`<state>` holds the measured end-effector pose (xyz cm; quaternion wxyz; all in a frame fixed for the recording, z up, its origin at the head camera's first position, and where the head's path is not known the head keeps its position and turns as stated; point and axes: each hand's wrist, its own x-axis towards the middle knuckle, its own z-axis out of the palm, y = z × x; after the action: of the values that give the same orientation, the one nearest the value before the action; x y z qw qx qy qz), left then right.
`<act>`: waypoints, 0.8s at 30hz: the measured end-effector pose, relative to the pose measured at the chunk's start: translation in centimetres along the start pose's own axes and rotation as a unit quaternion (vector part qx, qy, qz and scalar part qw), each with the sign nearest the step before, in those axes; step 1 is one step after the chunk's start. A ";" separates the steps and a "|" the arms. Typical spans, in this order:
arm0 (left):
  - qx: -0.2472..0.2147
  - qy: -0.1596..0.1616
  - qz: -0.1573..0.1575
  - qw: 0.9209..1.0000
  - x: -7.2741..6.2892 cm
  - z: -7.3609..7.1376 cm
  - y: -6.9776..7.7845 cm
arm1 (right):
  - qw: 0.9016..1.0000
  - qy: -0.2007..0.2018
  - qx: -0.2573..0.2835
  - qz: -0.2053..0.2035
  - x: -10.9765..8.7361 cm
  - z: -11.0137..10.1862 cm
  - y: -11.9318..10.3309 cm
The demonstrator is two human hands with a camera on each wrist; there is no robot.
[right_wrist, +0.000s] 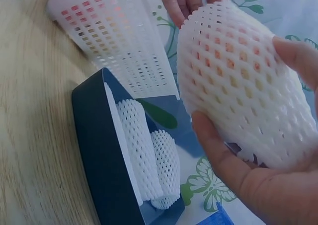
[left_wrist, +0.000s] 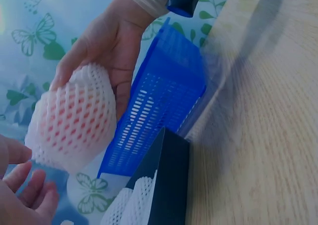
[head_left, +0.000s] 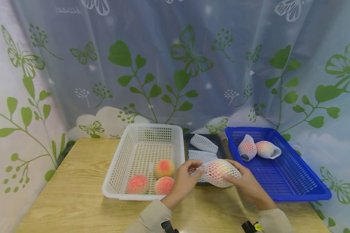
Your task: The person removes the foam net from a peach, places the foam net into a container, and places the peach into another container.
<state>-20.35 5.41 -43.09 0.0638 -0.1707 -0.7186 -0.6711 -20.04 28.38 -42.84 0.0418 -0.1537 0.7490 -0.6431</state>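
Note:
A peach (head_left: 218, 171) in a white foam net (left_wrist: 74, 118) is held up between my two hands in front of the black tray. My right hand (head_left: 248, 183) grips it from the right, thumb on the near side and fingers round the far side. My left hand (head_left: 184, 179), fingers bent, has thumb and fingertips at the net's left end. In the right wrist view, that net covers the peach, whose pink and yellow skin shows through the mesh. Unused foam nets (right_wrist: 139, 148) lie flattened in the black tray (right_wrist: 92, 150) beyond the hands.
Left of the tray stands a white basket (head_left: 112, 171) with three bare peaches (head_left: 137, 184) at its near end. A blue basket (head_left: 306, 191) on the right holds two netted peaches (head_left: 247, 148). A printed curtain (head_left: 151, 35) hangs behind the wooden table (head_left: 67, 184).

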 end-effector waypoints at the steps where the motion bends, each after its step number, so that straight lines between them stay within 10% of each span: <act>1: -0.004 0.004 -0.004 1.000 0.0 -0.1 0.0 | 1.000 -0.002 0.007 -0.001 0.0 -0.1 0.0; 24: -0.052 -0.089 -0.024 0.994 0.4 0.3 -0.4 | 0.991 -0.031 0.122 -0.050 -0.2 -0.1 0.7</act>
<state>-20.77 5.72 -43.37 -0.0252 -0.2155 -0.6891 -0.6914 -20.04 28.61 -43.52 0.0515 -0.2043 0.6546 -0.7260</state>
